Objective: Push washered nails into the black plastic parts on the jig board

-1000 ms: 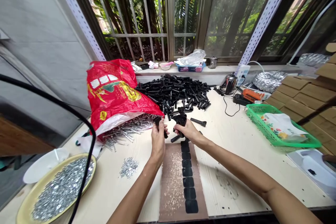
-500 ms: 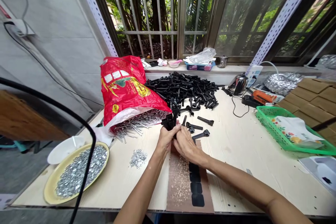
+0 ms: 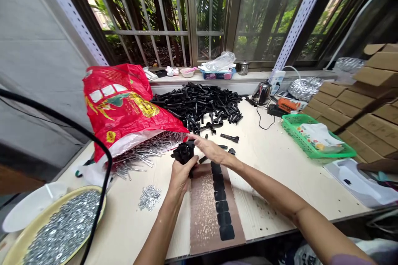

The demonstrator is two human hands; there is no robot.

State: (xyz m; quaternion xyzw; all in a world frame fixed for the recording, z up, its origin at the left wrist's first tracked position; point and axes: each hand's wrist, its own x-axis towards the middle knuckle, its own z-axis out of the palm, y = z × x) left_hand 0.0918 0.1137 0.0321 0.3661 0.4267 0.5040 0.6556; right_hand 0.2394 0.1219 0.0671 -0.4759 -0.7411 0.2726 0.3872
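Observation:
Several black plastic clip-like parts (image 3: pixel 184 152) stand bunched in my left hand (image 3: pixel 180 176), its fingers wrapped round them. My right hand (image 3: pixel 213 150) lies flat beside the bunch with fingers stretched out, the tips at its upper right edge. Whether it grips any part is not plain. Beyond both hands spreads a big heap of similar black parts (image 3: pixel 199 101), with a loose black part (image 3: pixel 229 138) lying nearer. Below my hands is a brown strip (image 3: pixel 200 236) bearing a row of black rounded squares (image 3: pixel 224 218).
A red bag (image 3: pixel 124 112) spills long metal pins (image 3: pixel 139 157) on the left. Nearer lie a small pile of washers (image 3: pixel 149 197) and a yellow bowl (image 3: pixel 101 211) of washers. At right are a green basket (image 3: pixel 334 154) and cardboard boxes (image 3: pixel 360 124). A black cable (image 3: pixel 108 165) crosses the left foreground.
My hands were together at the bunch; now my right hand has opened out along its right side. The bunch sits further left in view, and the whole view has shifted to the right.

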